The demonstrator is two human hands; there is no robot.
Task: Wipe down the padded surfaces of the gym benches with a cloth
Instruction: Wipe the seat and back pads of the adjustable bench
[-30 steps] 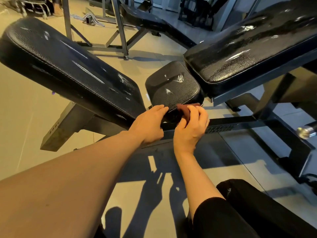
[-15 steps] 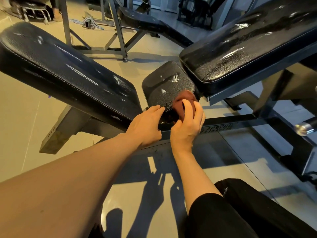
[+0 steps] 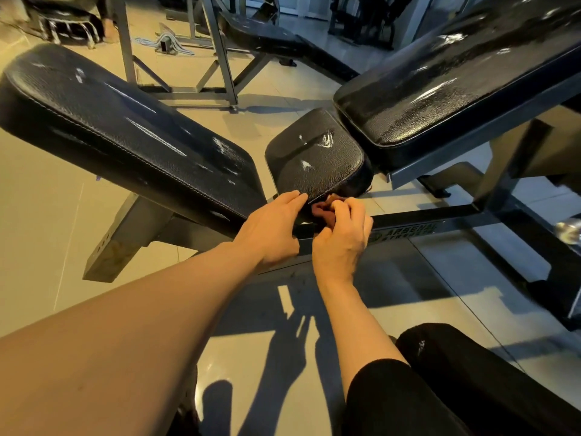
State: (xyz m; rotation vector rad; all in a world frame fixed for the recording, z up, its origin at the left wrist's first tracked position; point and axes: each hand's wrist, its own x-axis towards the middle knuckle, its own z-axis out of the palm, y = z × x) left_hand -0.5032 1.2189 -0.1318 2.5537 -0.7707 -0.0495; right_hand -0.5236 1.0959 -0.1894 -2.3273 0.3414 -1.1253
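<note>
A small black seat pad sits in the middle, between a long black back pad on the left and a second, wet-looking pad at the upper right. My right hand grips a bunched dark red cloth just below the seat pad's near edge. My left hand lies beside it, its straight fingers touching the seat pad's near left corner. The cloth is mostly hidden between the two hands.
A black steel frame bar runs right from under the hands. Another bench and a grey rack stand behind. The tiled floor shows on the left. My black-clad knee is at the lower right.
My right hand has drawn the cloth down off the top of the seat pad to its near edge and bunched it in curled fingers. The left hand stayed at the corner.
</note>
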